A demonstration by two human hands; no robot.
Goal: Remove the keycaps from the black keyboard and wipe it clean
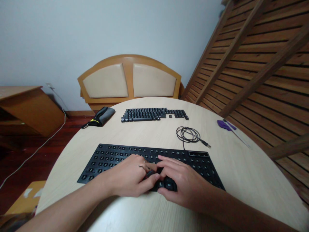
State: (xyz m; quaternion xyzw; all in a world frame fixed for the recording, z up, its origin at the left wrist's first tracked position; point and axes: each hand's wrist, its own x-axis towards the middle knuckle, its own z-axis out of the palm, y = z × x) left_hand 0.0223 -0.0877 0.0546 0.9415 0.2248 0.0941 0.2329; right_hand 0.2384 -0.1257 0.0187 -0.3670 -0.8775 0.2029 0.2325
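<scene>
Pale wood with a smooth top makes a round table (154,135). Flat and black, the keyboard (113,158) lies at twelve o'clock, under both hands. Left hand (132,175) and right hand (181,178) curl close together, fingers bent narrow; I cannot tell what they hold. Hard little keys (145,114) sit farther off at twelve, a loopy cord (184,140) at one.
</scene>
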